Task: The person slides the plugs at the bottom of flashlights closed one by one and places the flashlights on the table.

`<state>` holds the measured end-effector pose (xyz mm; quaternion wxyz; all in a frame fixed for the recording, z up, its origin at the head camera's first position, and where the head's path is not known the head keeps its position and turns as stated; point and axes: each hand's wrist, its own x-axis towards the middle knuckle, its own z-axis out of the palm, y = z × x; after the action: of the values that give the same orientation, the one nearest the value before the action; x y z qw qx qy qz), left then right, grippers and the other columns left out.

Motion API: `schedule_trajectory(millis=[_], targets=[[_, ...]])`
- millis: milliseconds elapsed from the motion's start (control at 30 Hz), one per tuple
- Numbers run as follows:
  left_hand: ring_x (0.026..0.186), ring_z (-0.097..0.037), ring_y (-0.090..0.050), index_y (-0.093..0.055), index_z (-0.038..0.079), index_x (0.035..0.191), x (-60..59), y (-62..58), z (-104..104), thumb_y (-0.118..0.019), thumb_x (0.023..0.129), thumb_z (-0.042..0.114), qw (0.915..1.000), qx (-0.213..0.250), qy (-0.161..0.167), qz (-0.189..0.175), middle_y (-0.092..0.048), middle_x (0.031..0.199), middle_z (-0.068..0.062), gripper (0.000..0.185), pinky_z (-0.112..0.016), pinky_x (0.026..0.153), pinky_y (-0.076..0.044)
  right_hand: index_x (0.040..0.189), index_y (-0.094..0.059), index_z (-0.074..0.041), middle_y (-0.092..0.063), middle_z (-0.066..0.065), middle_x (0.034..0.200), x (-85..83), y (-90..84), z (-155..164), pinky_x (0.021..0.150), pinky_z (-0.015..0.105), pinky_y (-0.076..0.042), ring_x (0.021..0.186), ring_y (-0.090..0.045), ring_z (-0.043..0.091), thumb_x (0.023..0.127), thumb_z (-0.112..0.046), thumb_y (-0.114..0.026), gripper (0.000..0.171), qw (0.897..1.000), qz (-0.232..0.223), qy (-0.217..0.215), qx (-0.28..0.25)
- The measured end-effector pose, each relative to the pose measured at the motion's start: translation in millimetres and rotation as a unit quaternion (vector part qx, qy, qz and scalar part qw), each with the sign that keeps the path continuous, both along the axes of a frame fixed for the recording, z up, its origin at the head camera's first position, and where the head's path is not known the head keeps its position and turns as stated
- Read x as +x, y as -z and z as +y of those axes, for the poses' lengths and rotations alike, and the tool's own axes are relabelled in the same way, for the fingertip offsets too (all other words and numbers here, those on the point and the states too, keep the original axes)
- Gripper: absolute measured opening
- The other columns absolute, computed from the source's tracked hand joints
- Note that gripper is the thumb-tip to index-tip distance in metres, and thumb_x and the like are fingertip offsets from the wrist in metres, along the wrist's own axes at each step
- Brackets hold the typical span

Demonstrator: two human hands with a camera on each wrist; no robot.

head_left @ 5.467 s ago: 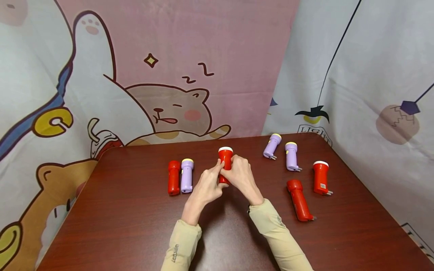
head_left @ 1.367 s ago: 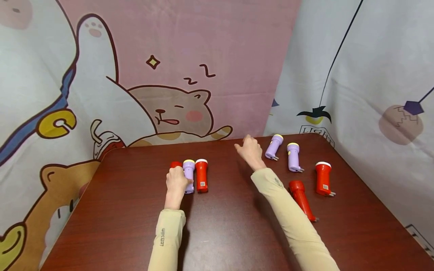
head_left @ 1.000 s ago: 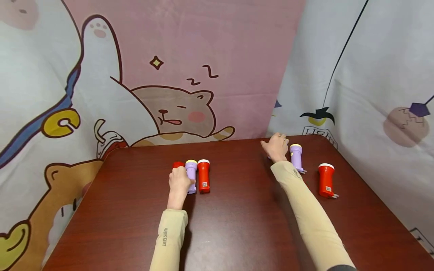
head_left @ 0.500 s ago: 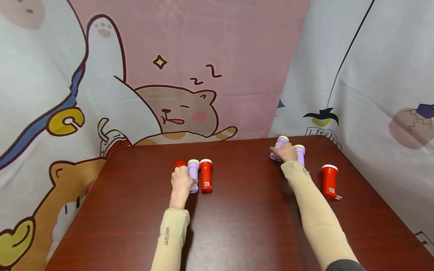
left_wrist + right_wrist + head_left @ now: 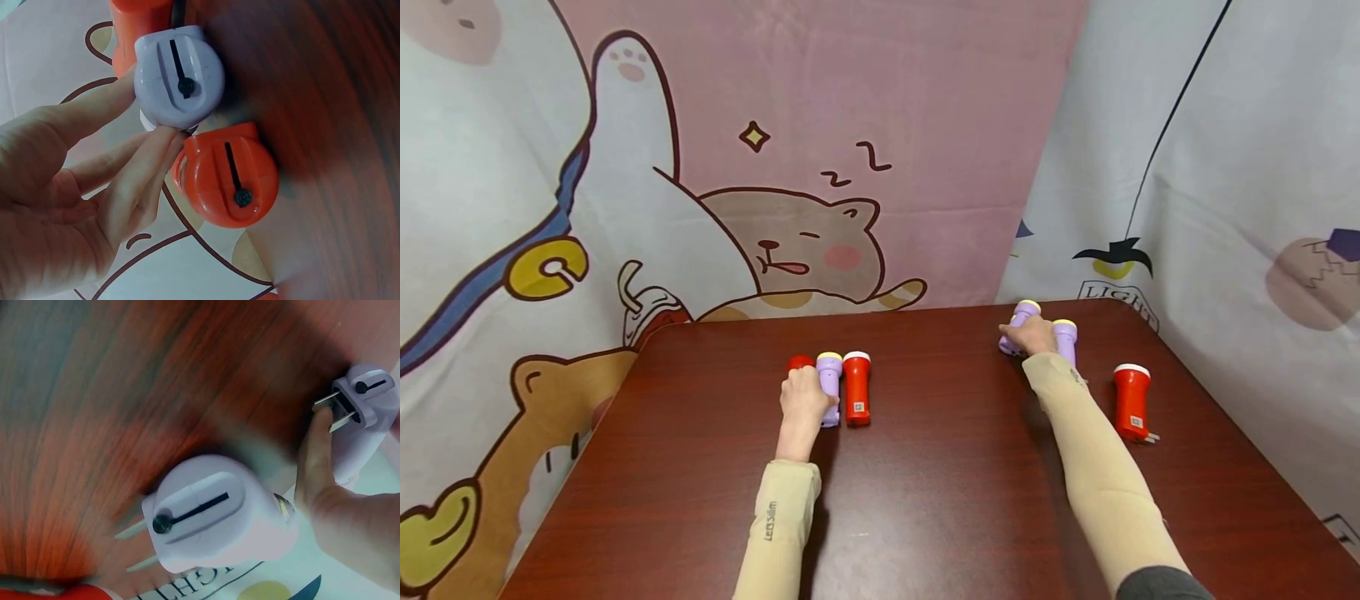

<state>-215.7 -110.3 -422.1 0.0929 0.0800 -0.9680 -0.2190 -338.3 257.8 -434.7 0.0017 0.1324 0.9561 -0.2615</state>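
In the head view my left hand (image 5: 803, 396) is at a row of three flashlights on the table's left half. Its thumb and fingers pinch the middle, purple flashlight (image 5: 178, 81), from both sides. A dark red flashlight (image 5: 234, 181) stands to its left, mostly covered by the hand in the head view. On its right is a red flashlight (image 5: 857, 390) with a white rim. My right hand (image 5: 1033, 336) grips a purple flashlight (image 5: 1024, 312) at the back right. Its two plug prongs (image 5: 342, 422) stick out beside my thumb in the right wrist view.
A second purple flashlight (image 5: 206, 519), prongs out, stands just right of my right hand. Farther right is a red, white-rimmed flashlight (image 5: 1131, 402), prongs also out. My right sleeve (image 5: 1097, 467) crosses that side of the brown table (image 5: 917, 500). Printed cloth (image 5: 940, 150) hangs behind.
The red, white-rimmed flashlight both hands held earlier now stands in the left row. My right hand has moved right and taken hold of the far purple flashlight. My left hand stays at the row.
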Motion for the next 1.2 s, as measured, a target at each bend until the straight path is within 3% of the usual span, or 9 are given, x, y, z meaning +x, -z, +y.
schedule_trajectory(millis=[467, 767, 1200], targets=[[0.072, -0.043, -0.064, -0.065, -0.009, 0.086, 1.2, 0.8, 0.7, -0.086, 0.064, 0.015, 0.9999, 0.001, 0.001, 0.012, -0.066, 0.082, -0.027, 0.039, -0.048, 0.067, -0.055, 0.083, -0.057, 0.005, -0.057, 0.018, 0.079, -5.9, 9.1, 7.4, 0.055, 0.033, -0.043, 0.066, -0.052, 0.026, 0.084, -0.034, -0.059, 0.039, 0.999, 0.036, -0.001, 0.002], [0.072, -0.042, -0.064, -0.066, -0.009, 0.088, 1.3, 0.8, 0.0, -0.085, 0.065, 0.015, 1.0, -0.002, 0.0, 0.009, -0.066, 0.083, -0.027, 0.039, -0.047, 0.068, -0.055, 0.078, -0.055, 0.001, -0.055, 0.015, 0.076, -3.1, 9.8, 8.2, 0.055, 0.032, -0.042, 0.067, -0.051, 0.026, 0.081, -0.034, -0.06, 0.035, 0.998, 0.056, 0.016, -0.01], [0.074, -0.044, -0.065, -0.066, -0.01, 0.09, 3.4, 0.2, 1.9, -0.086, 0.065, 0.017, 0.9999, 0.007, -0.011, 0.005, -0.067, 0.085, -0.028, 0.041, -0.048, 0.066, -0.055, 0.07, -0.058, -0.002, -0.053, 0.01, 0.068, 12.7, 9.1, -1.1, 0.051, 0.029, -0.037, 0.061, -0.046, 0.022, 0.082, -0.04, -0.066, 0.041, 0.994, 0.102, -0.031, -0.012]])
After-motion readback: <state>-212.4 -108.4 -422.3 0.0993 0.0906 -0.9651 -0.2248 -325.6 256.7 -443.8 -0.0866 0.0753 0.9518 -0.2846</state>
